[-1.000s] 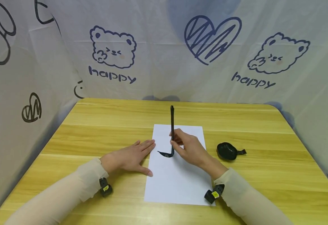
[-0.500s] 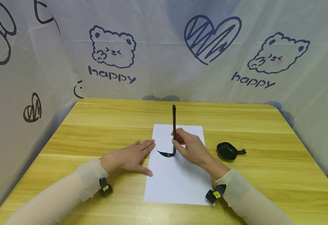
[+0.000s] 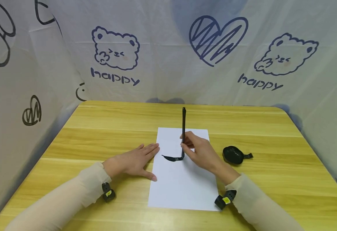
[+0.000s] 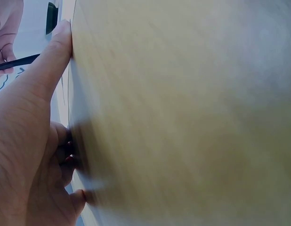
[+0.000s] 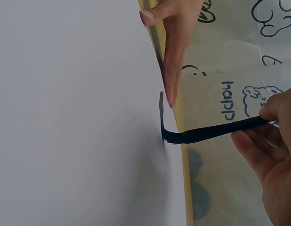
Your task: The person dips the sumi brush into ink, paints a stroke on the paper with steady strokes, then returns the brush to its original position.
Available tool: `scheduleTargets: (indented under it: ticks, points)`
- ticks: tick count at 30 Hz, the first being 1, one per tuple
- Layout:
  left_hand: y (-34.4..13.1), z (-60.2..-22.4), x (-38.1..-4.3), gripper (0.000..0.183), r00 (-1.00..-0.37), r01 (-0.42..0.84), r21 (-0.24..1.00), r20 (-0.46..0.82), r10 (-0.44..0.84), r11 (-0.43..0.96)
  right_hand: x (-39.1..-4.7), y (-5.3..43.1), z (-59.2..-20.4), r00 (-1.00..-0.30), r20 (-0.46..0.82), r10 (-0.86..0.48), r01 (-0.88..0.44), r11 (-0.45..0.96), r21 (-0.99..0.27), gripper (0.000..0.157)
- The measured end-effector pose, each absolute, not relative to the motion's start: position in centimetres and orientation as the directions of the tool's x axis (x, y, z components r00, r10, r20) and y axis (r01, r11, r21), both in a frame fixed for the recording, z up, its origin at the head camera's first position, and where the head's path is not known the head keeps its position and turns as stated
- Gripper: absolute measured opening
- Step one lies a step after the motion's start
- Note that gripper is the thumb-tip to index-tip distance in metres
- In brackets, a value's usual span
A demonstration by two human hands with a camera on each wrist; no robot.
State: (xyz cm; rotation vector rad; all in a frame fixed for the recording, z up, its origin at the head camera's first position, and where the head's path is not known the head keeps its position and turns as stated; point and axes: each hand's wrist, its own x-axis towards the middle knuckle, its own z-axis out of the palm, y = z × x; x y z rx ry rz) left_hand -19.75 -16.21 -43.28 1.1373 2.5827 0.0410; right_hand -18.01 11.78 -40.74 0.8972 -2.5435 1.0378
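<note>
My right hand point(image 3: 198, 150) pinches a black paintbrush point(image 3: 184, 125) by its handle and holds it upright. In the right wrist view the bristles point(image 5: 172, 136) bend against a white sheet of paper point(image 3: 185, 189). From them a black stroke point(image 3: 171, 158) runs leftward, tapering to a point at its left end. My left hand point(image 3: 133, 160) lies flat with fingers spread, its fingertips and thumb on the paper's left edge. The left wrist view shows that hand's thumb point(image 4: 51, 61) close up, while the brush is only partly visible behind it.
A small black dish point(image 3: 233, 155) with a short handle, dark and shiny inside, stands to the right of the paper. Everything lies on a wood-grain table point(image 3: 99, 138). A white curtain point(image 3: 162, 54) with drawn bears and hearts hangs behind.
My right hand and the brush have moved a little to the right across the paper. The black stroke has grown longer behind the bristles. My left hand has stayed in place.
</note>
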Motion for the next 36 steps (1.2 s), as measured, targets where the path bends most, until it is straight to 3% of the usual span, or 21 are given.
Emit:
scheduleTargets:
  ticks: [36]
  points:
    - [-16.3, -43.3, -19.8, 0.119, -0.632, 0.708, 0.156, -0.294, 0.717, 0.689, -17.5, 15.4, -40.7, -0.816, 0.419, -0.399, -0.576, 0.616, -0.538, 0.017]
